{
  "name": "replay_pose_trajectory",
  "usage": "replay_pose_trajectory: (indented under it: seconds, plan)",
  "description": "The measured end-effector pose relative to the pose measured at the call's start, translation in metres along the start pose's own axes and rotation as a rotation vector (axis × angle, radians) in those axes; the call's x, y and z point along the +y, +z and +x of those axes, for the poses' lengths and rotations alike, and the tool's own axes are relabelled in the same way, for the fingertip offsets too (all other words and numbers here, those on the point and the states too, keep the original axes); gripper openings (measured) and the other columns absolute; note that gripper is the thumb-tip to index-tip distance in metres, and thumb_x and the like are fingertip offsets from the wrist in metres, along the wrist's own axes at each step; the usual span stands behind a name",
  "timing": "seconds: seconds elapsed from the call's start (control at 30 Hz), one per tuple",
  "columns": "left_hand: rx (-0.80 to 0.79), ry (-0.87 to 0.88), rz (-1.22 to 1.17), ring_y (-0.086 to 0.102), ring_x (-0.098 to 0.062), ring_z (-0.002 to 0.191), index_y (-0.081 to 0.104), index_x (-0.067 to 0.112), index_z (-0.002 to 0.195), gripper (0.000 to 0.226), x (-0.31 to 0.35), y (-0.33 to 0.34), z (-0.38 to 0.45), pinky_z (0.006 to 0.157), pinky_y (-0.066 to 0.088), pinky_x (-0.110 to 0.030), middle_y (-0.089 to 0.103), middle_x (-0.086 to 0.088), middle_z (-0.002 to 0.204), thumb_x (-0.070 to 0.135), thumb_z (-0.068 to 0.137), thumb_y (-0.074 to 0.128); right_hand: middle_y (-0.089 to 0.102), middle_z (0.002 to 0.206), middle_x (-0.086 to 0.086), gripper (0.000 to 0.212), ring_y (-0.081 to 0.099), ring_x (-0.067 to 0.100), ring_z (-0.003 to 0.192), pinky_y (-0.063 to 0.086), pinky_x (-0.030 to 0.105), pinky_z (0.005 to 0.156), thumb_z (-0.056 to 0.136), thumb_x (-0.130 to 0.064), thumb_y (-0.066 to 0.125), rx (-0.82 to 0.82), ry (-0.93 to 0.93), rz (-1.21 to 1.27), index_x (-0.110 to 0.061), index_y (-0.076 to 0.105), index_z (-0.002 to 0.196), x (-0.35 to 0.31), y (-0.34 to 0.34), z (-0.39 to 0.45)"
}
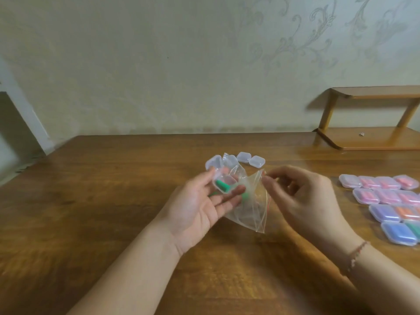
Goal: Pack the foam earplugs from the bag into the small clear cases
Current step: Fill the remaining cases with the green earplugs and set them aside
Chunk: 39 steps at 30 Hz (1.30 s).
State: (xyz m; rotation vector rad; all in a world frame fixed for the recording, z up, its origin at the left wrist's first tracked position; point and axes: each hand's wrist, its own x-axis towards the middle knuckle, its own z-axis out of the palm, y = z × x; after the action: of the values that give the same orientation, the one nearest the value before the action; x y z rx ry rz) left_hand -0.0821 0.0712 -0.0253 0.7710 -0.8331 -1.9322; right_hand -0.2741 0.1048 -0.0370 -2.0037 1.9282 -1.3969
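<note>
Left hand [200, 201]: an open case [223, 186] with a green earplug [221, 185] is cradled; right hand [302, 201]: the bag [247, 205] rim is pinched. If tilted, the earplug could be spilled.

We see a brown wooden worktop [113, 201] under the hands, a pale wall [159, 64] with scrolled relief beyond them, and a small wooden shelf [368, 114] beyond their right.

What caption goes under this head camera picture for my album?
Left hand holds a clear case with a green earplug; right hand pinches the plastic bag.
</note>
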Motion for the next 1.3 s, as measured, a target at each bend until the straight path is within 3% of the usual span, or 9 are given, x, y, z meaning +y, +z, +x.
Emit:
replay_pose_trajectory:
  seconds: [0.1,0.2,0.4,0.57,0.73,0.9,1.0,1.1,1.3]
  plan:
    - [0.059,0.051,-0.079,0.068,-0.036,0.110,0.058,0.000,0.125,0.035,0.014,-0.007,0.002,0.088,0.059,-0.042,0.063,-0.027,0.124,0.023,0.100,0.050,0.053,0.059,-0.012,0.003,0.051,0.008,0.059,0.041,0.028,0.052,0.082,-0.039,0.067,-0.139,0.050,-0.243,-0.037,0.069,0.080,0.012,0.002,0.003]
    - [0.083,0.061,-0.121,0.068,-0.035,0.108,0.057,0.001,0.126,0.036,0.020,-0.011,0.002,0.086,0.059,-0.042,0.065,-0.024,0.118,0.024,0.099,0.051,0.054,0.065,-0.017,0.022,0.057,0.010,0.071,0.044,0.025,0.059,0.087,-0.051,0.057,-0.337,0.049,-0.412,-0.045,0.068,0.105,0.010,0.008,0.006]
    - [0.078,0.032,-0.094,0.067,-0.036,0.111,0.057,0.000,0.127,0.036,0.017,-0.010,0.003,0.088,0.059,-0.044,0.061,-0.026,0.128,0.023,0.101,0.050,0.054,0.071,-0.009,0.033,0.057,0.018,0.074,0.039,0.028,0.057,0.089,-0.055,0.045,-0.434,0.040,-0.475,-0.051,0.057,0.120,0.000,0.018,0.015]
    - [0.069,0.012,-0.101,0.067,-0.036,0.111,0.058,0.001,0.125,0.035,0.016,-0.011,0.004,0.088,0.058,-0.044,0.062,-0.026,0.127,0.024,0.100,0.051,0.054,0.070,-0.007,0.034,0.057,0.020,0.076,0.036,0.029,0.056,0.090,-0.063,0.045,-0.425,0.027,-0.518,-0.038,0.065,0.100,-0.004,0.028,0.013]
    - [0.077,-0.002,-0.093,0.068,-0.036,0.109,0.059,0.001,0.124,0.035,0.015,-0.011,0.004,0.089,0.058,-0.044,0.064,-0.026,0.125,0.026,0.100,0.050,0.052,0.067,-0.011,0.021,0.050,0.018,0.070,0.032,0.025,0.052,0.088,-0.042,0.048,-0.339,0.037,-0.489,-0.041,0.066,0.099,0.000,0.029,0.016]
    - [0.072,-0.007,-0.066,0.069,-0.035,0.108,0.060,0.001,0.124,0.036,0.015,-0.012,0.005,0.088,0.059,-0.043,0.068,-0.023,0.116,0.026,0.101,0.049,0.061,0.069,-0.009,0.024,0.056,0.015,0.066,0.037,0.025,0.050,0.089,-0.055,0.048,-0.342,0.008,-0.436,-0.050,0.062,0.107,0.008,0.031,0.015]
    - [0.074,-0.006,-0.061,0.069,-0.034,0.108,0.060,0.002,0.123,0.036,0.015,-0.011,0.004,0.087,0.059,-0.042,0.069,-0.022,0.114,0.027,0.100,0.049,0.053,0.062,-0.008,0.017,0.053,0.019,0.066,0.035,0.025,0.050,0.089,-0.036,0.048,-0.383,0.006,-0.489,-0.043,0.062,0.080,0.007,0.034,0.016]
    - [0.076,-0.009,-0.050,0.069,-0.035,0.108,0.060,0.002,0.123,0.036,0.014,-0.011,0.003,0.087,0.059,-0.042,0.067,-0.023,0.118,0.026,0.100,0.049,0.062,0.071,-0.009,0.015,0.059,0.017,0.072,0.044,0.025,0.057,0.087,-0.041,0.052,-0.364,0.018,-0.479,-0.043,0.066,0.092,0.006,0.030,0.015]
    - [0.024,-0.069,-0.019,0.070,-0.033,0.107,0.060,0.006,0.123,0.032,0.008,-0.003,-0.001,0.089,0.059,-0.041,0.068,-0.023,0.119,0.026,0.101,0.049,0.054,0.048,-0.007,0.012,0.050,0.006,0.045,0.040,0.029,0.041,0.080,-0.048,0.062,-0.089,-0.076,-0.135,-0.037,0.066,0.080,-0.009,-0.011,0.009]
